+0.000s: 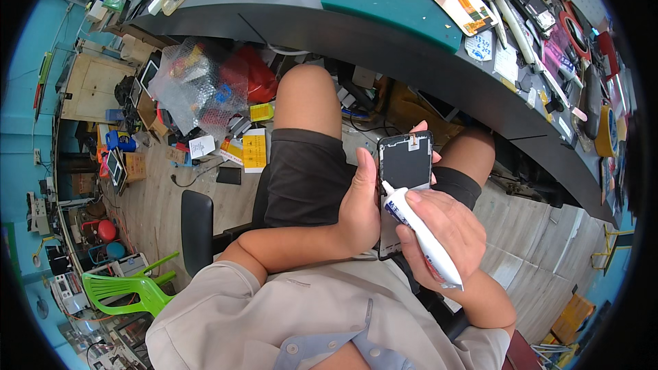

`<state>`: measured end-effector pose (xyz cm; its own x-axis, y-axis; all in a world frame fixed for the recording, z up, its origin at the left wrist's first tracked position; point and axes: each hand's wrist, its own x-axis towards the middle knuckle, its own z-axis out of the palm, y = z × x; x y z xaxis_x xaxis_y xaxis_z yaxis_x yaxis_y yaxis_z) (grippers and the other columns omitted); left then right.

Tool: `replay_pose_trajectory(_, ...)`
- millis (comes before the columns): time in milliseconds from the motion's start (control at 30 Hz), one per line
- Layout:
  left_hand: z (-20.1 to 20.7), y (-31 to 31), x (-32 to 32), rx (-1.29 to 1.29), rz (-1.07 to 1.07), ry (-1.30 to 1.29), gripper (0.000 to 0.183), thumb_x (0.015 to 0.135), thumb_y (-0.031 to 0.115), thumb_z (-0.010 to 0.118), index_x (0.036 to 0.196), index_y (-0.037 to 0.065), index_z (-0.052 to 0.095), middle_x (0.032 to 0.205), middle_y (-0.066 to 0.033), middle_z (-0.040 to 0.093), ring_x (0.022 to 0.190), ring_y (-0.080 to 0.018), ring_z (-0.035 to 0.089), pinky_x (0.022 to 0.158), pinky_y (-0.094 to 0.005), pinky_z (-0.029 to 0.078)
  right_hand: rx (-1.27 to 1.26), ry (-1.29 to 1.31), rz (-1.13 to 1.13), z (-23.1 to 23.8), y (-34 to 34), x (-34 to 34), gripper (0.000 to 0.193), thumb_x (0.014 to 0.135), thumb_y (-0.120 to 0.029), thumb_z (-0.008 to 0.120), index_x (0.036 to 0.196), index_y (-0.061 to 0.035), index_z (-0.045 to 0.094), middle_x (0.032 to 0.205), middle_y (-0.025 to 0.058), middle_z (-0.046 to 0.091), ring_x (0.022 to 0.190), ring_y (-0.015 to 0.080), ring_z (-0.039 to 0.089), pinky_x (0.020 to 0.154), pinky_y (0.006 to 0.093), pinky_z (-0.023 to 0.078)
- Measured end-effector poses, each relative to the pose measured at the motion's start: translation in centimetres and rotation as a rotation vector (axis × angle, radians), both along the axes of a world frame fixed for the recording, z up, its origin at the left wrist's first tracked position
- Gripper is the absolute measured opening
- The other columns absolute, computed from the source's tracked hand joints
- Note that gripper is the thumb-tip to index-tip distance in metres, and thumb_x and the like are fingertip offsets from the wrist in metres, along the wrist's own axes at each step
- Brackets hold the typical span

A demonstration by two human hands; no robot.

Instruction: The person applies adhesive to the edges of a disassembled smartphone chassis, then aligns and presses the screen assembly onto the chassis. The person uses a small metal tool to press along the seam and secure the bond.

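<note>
My left hand (360, 209) grips a phone screen panel (404, 161) along its left edge, with fingertips showing past its top and right side. The panel's dark inner face is turned up, and a short flex strip sits near its top end. In my right hand (449, 229) is a white glue tube (426, 238), slanting up to the left. Its thin nozzle (388, 186) lies over the panel's left edge; whether it touches cannot be seen. My right hand covers the panel's lower right part.
A grey workbench (295, 41) curves across the front, carrying a green mat (384, 7), tools and phone parts. Beneath it lie a bubble-wrap bag (199, 82) and loose boxes. A black armrest (197, 231) and a green plastic chair (130, 291) are at the left.
</note>
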<state>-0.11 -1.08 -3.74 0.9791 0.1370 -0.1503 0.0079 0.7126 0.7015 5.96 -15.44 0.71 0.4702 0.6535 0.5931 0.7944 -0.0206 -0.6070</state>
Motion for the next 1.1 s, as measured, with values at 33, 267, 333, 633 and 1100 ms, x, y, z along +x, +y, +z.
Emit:
replay_pose_trajectory(33, 0.0, 0.0, 0.0, -0.004, 0.001, -0.005, 0.110, 0.102, 0.086, 0.008, 0.173, 0.003, 0.020, 0.144, -0.0158, 0.059, 0.118, -0.0226, 0.065, 0.106, -0.0383, 0.054, -0.003, -0.001, -0.001, 0.0, 0.0, 0.0, 0.050, 0.076, 0.001, 0.088, 0.123, 0.0058, 0.071, 0.104, 0.0190, 0.078, 0.087, 0.0355, 0.078, 0.080, 0.0418, 0.066)
replay_pose_trajectory(267, 0.4, 0.3, 0.2, -0.007, 0.022, 0.001, 0.105, 0.105, 0.082, 0.008, 0.173, 0.002, 0.020, 0.144, -0.0174, 0.060, 0.117, -0.0235, 0.065, 0.105, -0.0386, 0.054, -0.037, -0.025, -0.032, 0.1, 0.0, -0.2, 0.051, 0.076, -0.003, 0.089, 0.124, 0.0027, 0.073, 0.103, 0.0166, 0.079, 0.092, 0.0316, 0.079, 0.088, 0.0429, 0.065)
replay_pose_trajectory(333, 0.3, 0.3, 0.2, -0.011, 0.034, -0.002, 0.104, 0.106, 0.081, 0.009, 0.172, 0.002, 0.021, 0.144, -0.0179, 0.060, 0.117, -0.0239, 0.065, 0.104, -0.0387, 0.054, -0.046, -0.018, -0.030, 0.1, -0.1, -0.3, 0.051, 0.076, -0.004, 0.090, 0.123, 0.0017, 0.073, 0.103, 0.0162, 0.079, 0.094, 0.0308, 0.080, 0.091, 0.0435, 0.065)
replay_pose_trajectory(633, 0.5, 0.4, 0.5, -0.073, 0.088, -0.003, 0.089, 0.113, 0.067, 0.016, 0.171, 0.001, 0.025, 0.143, -0.0198, 0.061, 0.114, -0.0257, 0.066, 0.100, -0.0395, 0.056, -0.066, -0.013, -0.016, -0.1, -0.1, -0.3, 0.051, 0.075, -0.005, 0.092, 0.122, 0.0002, 0.074, 0.105, 0.0158, 0.079, 0.099, 0.0303, 0.080, 0.096, 0.0450, 0.063)
replay_pose_trajectory(1100, 0.5, 1.2, 1.0, -0.148, 0.114, -0.003, 0.086, 0.113, 0.066, 0.020, 0.170, 0.003, 0.029, 0.139, -0.0183, 0.063, 0.111, -0.0253, 0.067, 0.098, -0.0398, 0.057, -0.058, -0.014, -0.002, -0.4, 0.0, -0.4, 0.049, 0.076, -0.006, 0.091, 0.122, -0.0006, 0.075, 0.103, 0.0157, 0.080, 0.096, 0.0300, 0.081, 0.094, 0.0454, 0.064)
